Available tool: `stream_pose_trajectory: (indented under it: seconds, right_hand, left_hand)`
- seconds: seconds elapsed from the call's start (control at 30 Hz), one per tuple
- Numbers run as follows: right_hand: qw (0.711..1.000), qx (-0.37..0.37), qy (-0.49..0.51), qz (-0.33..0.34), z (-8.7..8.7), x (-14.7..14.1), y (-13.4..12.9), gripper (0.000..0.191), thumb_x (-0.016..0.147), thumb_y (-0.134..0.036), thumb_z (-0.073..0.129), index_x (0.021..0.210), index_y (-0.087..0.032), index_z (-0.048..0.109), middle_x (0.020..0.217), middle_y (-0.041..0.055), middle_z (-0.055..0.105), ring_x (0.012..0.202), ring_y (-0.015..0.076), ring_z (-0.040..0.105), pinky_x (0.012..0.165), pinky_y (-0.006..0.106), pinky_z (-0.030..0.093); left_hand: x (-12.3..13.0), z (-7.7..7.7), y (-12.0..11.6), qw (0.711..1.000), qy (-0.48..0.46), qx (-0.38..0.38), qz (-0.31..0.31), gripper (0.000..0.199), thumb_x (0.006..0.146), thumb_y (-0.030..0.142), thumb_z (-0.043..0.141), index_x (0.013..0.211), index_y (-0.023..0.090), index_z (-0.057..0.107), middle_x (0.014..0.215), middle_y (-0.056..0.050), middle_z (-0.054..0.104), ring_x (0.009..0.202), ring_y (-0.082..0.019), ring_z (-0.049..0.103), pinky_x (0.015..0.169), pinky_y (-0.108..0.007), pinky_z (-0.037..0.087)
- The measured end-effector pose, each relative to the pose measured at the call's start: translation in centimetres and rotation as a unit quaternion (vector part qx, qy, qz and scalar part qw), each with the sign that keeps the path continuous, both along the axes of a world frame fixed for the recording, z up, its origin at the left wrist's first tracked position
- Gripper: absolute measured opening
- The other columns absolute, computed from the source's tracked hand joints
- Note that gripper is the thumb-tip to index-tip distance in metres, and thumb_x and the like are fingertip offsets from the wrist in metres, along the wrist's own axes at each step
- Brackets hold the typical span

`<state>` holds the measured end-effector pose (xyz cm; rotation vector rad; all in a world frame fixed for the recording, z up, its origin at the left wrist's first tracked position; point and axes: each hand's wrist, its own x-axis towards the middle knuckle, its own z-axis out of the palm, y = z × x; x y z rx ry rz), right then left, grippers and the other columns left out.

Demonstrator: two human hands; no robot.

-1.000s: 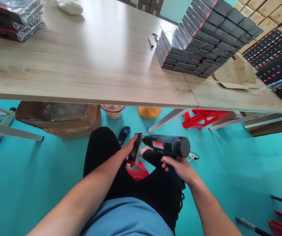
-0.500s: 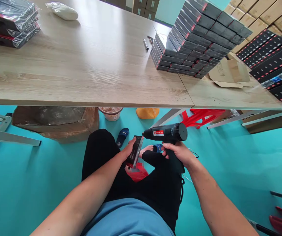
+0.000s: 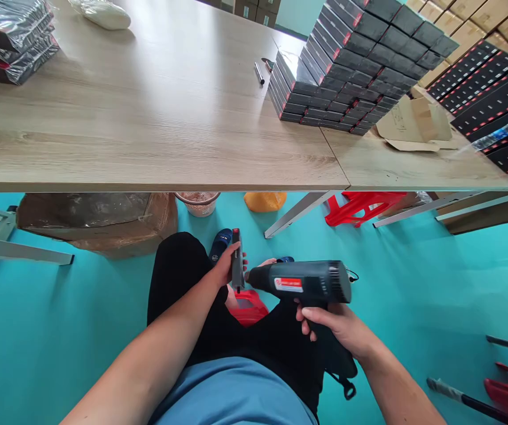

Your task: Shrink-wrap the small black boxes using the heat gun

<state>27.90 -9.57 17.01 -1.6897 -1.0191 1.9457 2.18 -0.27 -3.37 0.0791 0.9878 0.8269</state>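
Head view, hands low in front of the table (image 3: pixel 169 124), over the lap and knees. I see the left hand (image 3: pixel 226 263) closed around a slim dark box (image 3: pixel 237 260), thumb on the near side and fingertips showing past the far edge. The box stands narrow face toward my camera, between the knees, in front of the table edge.

Right hand (image 3: pixel 336 323): fingers wrapped around the grip of a heat gun (image 3: pixel 300 281), no gap that I can see. Its barrel lies nearly level across my view, nozzle aimed left at the lower part of the box and just beside it; whether they touch, I cannot tell. Trigger position hidden from me.

Surroundings: on the table, a stack of dark boxes (image 3: pixel 347 77) with a pen (image 3: pixel 259 73) to its left. Under the table I note a brown carton (image 3: pixel 98 221), a bucket (image 3: pixel 199 206), a yellow bag (image 3: pixel 265 202) and a red stool (image 3: pixel 360 206).
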Motion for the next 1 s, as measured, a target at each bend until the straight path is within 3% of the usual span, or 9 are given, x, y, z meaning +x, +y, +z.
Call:
stream_pose_trajectory:
  seconds: [0.1,0.17,0.23,0.4,0.57,0.67,0.83,0.93,1.0]
  right_hand:
    - [0.989,-0.008,0.058,-0.138,-0.6,0.8,-1.1,0.041,0.076,-0.044,0.083,0.105,-0.016,0.076,0.088,0.0068,0.074,0.07,0.0171,0.067,0.058,0.026,0.055]
    - [0.976,-0.018,0.091,-0.199,-1.2,1.0,-1.8,0.039,0.075,-0.042,0.085,0.103,-0.016,0.076,0.087,0.0064,0.074,0.068,0.0158,0.066,0.058,0.024,0.056]
    - [0.966,-0.023,0.116,-0.228,-1.9,0.9,-2.4,0.038,0.074,-0.041,0.086,0.102,-0.016,0.077,0.086,0.0063,0.074,0.068,0.0153,0.066,0.058,0.024,0.056]
    - [0.957,-0.02,0.147,-0.251,-3.2,-0.2,-2.3,0.036,0.074,-0.039,0.085,0.1,-0.016,0.078,0.085,0.0063,0.074,0.067,0.0148,0.066,0.056,0.022,0.055]
    - [0.942,-0.013,0.154,-0.297,-3.8,-0.6,-0.8,0.037,0.067,-0.039,0.089,0.094,-0.015,0.078,0.081,0.0052,0.073,0.067,0.0141,0.065,0.055,0.021,0.054]
    - [0.957,0.0,0.141,-0.255,-3.3,-0.8,-0.5,0.04,0.069,-0.042,0.087,0.097,-0.015,0.078,0.082,0.0053,0.073,0.066,0.0144,0.064,0.054,0.022,0.053]
    - [0.997,0.056,0.047,-0.032,-2.4,-1.5,-1.4,0.034,0.079,-0.049,0.079,0.092,-0.017,0.075,0.087,0.0079,0.072,0.071,0.0203,0.064,0.061,0.032,0.054]
    - [0.992,0.123,-0.032,-0.02,-2.6,-2.0,-2.1,0.034,0.086,-0.053,0.071,0.09,-0.02,0.073,0.084,0.0067,0.069,0.076,0.0219,0.063,0.071,0.037,0.054]
    - [0.992,0.119,-0.024,-0.014,-2.7,-2.3,-2.4,0.033,0.087,-0.053,0.07,0.092,-0.021,0.073,0.084,0.0062,0.069,0.077,0.0221,0.062,0.071,0.037,0.054]
  left_hand:
    - [-0.9,1.7,0.1,0.989,-0.128,0.036,0.059,0.055,0.086,0.058,0.057,0.115,0.012,0.066,0.102,-0.017,0.075,0.095,-0.029,0.072,0.08,-0.041,0.059]
    - [-1.3,2.5,0.1,0.983,-0.159,0.069,0.063,0.058,0.085,0.056,0.056,0.122,0.013,0.064,0.114,-0.017,0.073,0.108,-0.031,0.069,0.09,-0.045,0.057]
    - [-1.3,2.8,0.0,0.987,-0.143,0.059,0.036,0.06,0.083,0.058,0.055,0.121,0.013,0.066,0.111,-0.017,0.074,0.107,-0.034,0.069,0.09,-0.047,0.056]
    - [-1.1,2.5,-0.1,0.99,-0.14,-0.005,-0.006,0.057,0.079,0.059,0.054,0.104,0.01,0.071,0.086,-0.016,0.075,0.082,-0.032,0.071,0.082,-0.046,0.057]
    - [-1.1,2.8,-0.4,0.982,-0.183,-0.003,-0.035,0.059,0.08,0.052,0.054,0.113,0.006,0.07,0.097,-0.02,0.076,0.086,-0.035,0.072,0.083,-0.048,0.057]
    - [-0.9,2.7,-0.3,0.984,-0.171,-0.02,-0.032,0.055,0.083,0.048,0.052,0.11,0.004,0.071,0.091,-0.02,0.076,0.081,-0.034,0.073,0.08,-0.046,0.057]
    - [-0.6,2.2,0.1,0.988,-0.147,-0.014,0.046,0.042,0.088,0.041,0.052,0.105,0.008,0.073,0.085,-0.015,0.077,0.081,-0.031,0.075,0.079,-0.042,0.059]
    - [-0.7,1.9,0.2,0.986,-0.15,0.0,0.072,0.037,0.088,0.041,0.055,0.098,0.01,0.074,0.081,-0.014,0.076,0.079,-0.03,0.075,0.08,-0.043,0.059]
    - [-0.8,1.8,0.2,0.984,-0.158,0.01,0.085,0.037,0.087,0.041,0.056,0.099,0.01,0.074,0.081,-0.014,0.076,0.08,-0.031,0.075,0.082,-0.044,0.059]
